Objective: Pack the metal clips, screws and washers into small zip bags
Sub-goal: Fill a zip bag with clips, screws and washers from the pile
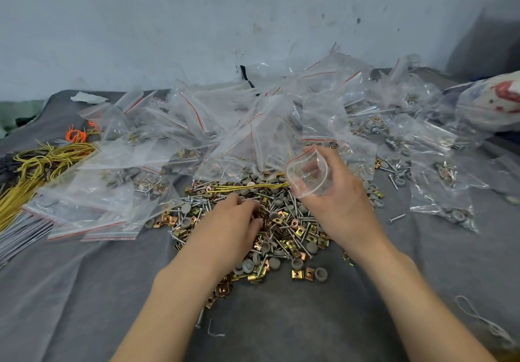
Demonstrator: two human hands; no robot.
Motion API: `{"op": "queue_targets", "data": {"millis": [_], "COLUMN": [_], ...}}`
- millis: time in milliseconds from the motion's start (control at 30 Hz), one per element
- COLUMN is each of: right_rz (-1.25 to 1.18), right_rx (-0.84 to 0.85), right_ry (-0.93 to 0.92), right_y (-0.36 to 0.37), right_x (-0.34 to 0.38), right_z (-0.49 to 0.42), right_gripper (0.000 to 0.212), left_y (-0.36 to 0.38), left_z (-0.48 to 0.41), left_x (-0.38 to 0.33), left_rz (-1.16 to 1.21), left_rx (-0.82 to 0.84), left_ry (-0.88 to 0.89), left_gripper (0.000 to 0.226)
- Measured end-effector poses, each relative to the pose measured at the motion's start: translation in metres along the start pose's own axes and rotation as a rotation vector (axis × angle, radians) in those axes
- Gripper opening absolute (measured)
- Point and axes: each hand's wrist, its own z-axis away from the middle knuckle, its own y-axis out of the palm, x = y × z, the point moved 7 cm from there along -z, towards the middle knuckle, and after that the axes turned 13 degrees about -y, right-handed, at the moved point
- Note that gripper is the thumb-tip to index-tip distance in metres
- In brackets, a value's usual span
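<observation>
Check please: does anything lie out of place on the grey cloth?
Yes. A lone screw lies by itself right of the hardware heap, and a second screw lies past its near edge. A yellow wire crosses the heap's far side, away from the wire bundle at far left.

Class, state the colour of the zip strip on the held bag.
Red; the bag shows best in the head view.

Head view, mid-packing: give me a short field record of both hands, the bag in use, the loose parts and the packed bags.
left hand: palm down on the parts pile, fingers curled into it; grip unclear
right hand: holds the zip bag, mouth open
zip bag: looks empty, over the pile's far side
parts pile: clips, screws, grey washers loose on grey cloth
packed bags: heaped behind and to both sides
yellow wires: far left
</observation>
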Motion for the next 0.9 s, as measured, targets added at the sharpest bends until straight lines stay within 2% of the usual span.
{"op": "queue_targets", "data": {"millis": [300,533,633,767,900], "right_rz": [-0.016,0.004,0.004,0.011,0.044], "right_rx": [0.008,0.014,0.020,0.068,0.125], "right_ry": [0.008,0.005,0.007,-0.013,-0.057], "right_y": [-0.001,0.000,0.001,0.005,0.011], "right_x": [0.002,0.000,0.001,0.008,0.018], "right_z": [-0.001,0.000,0.000,0.002,0.004], "right_gripper": [0.050,0.049,0.050,0.053,0.059], "left_y": [0.004,-0.002,-0.012,-0.041,-0.066], "left_z": [-0.007,-0.003,-0.003,-0.003,0.003], "left_x": [0.003,0.004,0.009,0.016,-0.003], "left_rz": [0.020,0.060,0.216,0.535,0.809], "left_rx": [0.042,-0.039,-0.094,-0.217,-0.250], "left_ry": [-0.016,0.058,0.047,-0.008,0.063], "left_gripper": [0.019,0.015,0.014,0.011,0.002]}}
